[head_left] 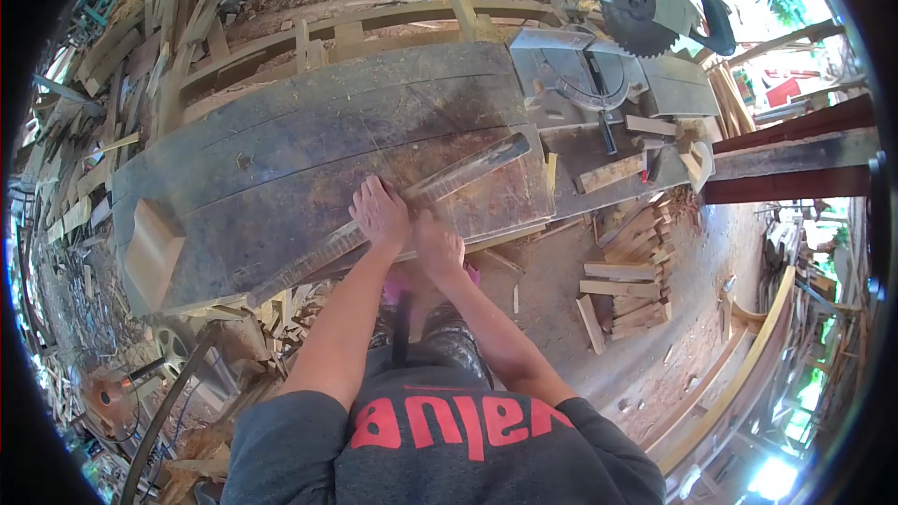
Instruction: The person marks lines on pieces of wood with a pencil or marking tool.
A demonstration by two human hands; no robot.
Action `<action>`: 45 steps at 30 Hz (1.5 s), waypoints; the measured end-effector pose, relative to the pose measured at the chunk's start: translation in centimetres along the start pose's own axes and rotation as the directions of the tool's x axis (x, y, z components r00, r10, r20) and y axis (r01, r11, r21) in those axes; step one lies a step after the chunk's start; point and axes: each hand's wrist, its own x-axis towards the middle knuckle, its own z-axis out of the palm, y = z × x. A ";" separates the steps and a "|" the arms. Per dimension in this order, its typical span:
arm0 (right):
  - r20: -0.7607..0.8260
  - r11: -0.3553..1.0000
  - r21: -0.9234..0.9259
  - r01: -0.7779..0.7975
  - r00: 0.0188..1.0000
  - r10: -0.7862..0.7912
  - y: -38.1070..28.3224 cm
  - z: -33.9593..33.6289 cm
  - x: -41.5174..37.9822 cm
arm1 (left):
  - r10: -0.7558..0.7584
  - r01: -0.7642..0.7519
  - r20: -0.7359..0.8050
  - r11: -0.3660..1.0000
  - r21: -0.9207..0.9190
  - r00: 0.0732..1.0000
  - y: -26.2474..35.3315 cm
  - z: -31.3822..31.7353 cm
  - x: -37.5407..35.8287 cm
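Note:
A long, worn wooden strip (468, 168) lies diagonally across the dark workbench (281, 150), reaching the bench's near edge on the left. My left hand (379, 212) is over the middle of the strip, its fingers curled across it. Just to the right, my right hand (438, 245) is closed at the strip's near side, by the bench edge. What its fingers hold is hidden from above. The two hands are close together.
A Makita mitre saw (636, 5) stands at the back right, its toothed blade raised. A shaped wood block (154, 252) rests at the bench's left end. Stacked offcuts (631, 290) lie on the floor to the right. Scrap timber (94, 187) piles up at left.

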 end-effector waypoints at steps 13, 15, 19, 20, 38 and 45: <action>0.087 0.996 0.034 -0.086 0.993 0.083 2.8 -1.4 -7.7 | -0.129 0.127 0.023 0.988 0.090 0.991 0.9 0.4 -0.5; 0.123 0.996 0.007 -0.094 0.988 0.093 2.7 -2.0 -7.0 | -0.121 0.121 -0.010 0.989 0.083 0.993 0.4 0.6 -0.6; 0.090 0.998 -0.019 0.064 0.994 -0.062 1.7 -1.1 -2.3 | -0.014 0.018 -0.029 0.988 0.151 0.999 0.1 0.8 0.8; 0.043 0.995 -0.025 0.097 0.994 -0.096 1.3 -1.0 -1.2 | -0.009 0.016 -0.042 0.988 0.151 0.999 0.0 1.0 0.9; 0.012 0.998 -0.058 0.034 0.999 -0.034 5.3 -2.5 -9.3 | -0.203 0.205 -0.026 0.976 0.078 0.979 0.8 0.7 -1.7; 0.099 1.000 -0.028 -0.011 0.995 0.013 3.7 -1.5 -6.1 | -0.200 0.198 -0.001 0.969 0.147 0.980 0.8 1.0 -1.4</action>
